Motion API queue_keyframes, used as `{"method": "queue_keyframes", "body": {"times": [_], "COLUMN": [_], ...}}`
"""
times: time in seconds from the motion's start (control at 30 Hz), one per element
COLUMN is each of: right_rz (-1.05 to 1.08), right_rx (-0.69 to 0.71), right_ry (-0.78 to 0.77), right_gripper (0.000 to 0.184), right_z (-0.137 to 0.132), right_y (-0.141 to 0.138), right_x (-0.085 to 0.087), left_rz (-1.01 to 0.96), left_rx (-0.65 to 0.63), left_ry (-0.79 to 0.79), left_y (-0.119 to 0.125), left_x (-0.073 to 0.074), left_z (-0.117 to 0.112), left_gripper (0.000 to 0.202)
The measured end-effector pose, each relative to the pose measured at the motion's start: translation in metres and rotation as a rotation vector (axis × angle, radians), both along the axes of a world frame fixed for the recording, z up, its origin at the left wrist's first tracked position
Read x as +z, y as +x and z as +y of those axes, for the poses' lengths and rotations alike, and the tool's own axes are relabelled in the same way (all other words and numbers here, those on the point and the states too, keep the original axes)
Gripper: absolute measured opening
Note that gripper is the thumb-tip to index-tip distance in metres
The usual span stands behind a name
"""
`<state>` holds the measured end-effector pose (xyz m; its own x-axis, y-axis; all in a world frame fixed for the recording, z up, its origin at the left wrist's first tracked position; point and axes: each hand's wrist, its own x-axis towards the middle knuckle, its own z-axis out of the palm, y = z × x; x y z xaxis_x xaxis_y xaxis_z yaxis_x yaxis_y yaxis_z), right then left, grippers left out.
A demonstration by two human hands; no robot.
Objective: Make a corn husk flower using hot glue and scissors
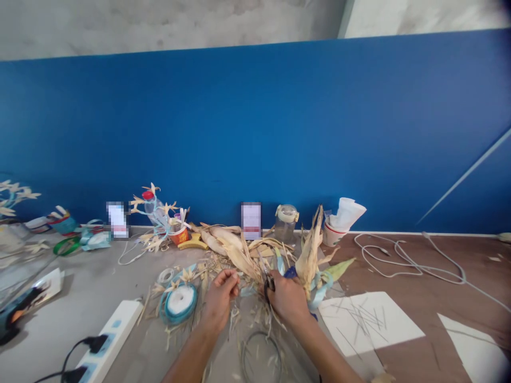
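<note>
My left hand (pixel 223 293) is closed in a pinch above the table. Whatever sits between its fingertips is too small to make out. My right hand (pixel 288 299) grips a pair of scissors (pixel 268 284) by the dark handles, blades pointing away from me. Just beyond both hands lies a heap of dry corn husks (pixel 235 252). More husks (pixel 310 252) stand to the right of the scissors, with a light blue ribbon (pixel 321 290) beside them. A spool of blue ribbon (pixel 180 302) lies left of my left hand. Husk scraps litter the tabletop between my arms.
At left is a white power strip (pixel 114 332) with black plugs. Thin wires lie on white paper (pixel 369 322) at right, near a white cable (pixel 411 260). Along the blue partition (pixel 255 133) stand a phone (pixel 251 221), a jar (pixel 286 223) and a paper cup (pixel 333 234).
</note>
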<state>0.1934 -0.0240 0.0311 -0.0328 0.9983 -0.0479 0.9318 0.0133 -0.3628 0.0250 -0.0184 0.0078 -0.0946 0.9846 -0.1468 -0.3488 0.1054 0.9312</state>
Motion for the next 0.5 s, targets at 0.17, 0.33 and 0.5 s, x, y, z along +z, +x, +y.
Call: {"method": "queue_keyframes", "body": {"times": [0.17,0.33,0.5], "right_rz": [0.288,0.454,0.195], "right_rx": [0.014,0.080,-0.056], "right_ry": [-0.127,-0.160,-0.033], "right_gripper": [0.064,0.075,0.069], "right_z": [0.004,0.010,0.005], "right_y": [-0.001,0.001,0.001], "right_x": [-0.007,-0.009,-0.005], "left_rz": [-0.028,-0.136,-0.141], "left_rx": [0.043,0.069,0.089], "left_ry": [-0.001,-0.010,-0.007], "left_y": [-0.003,-0.009,-0.011], "left_x": [0.002,0.001,-0.001], "left_z": [0.002,0.005,0.007], "left_gripper": [0.024,0.023,0.025]}}
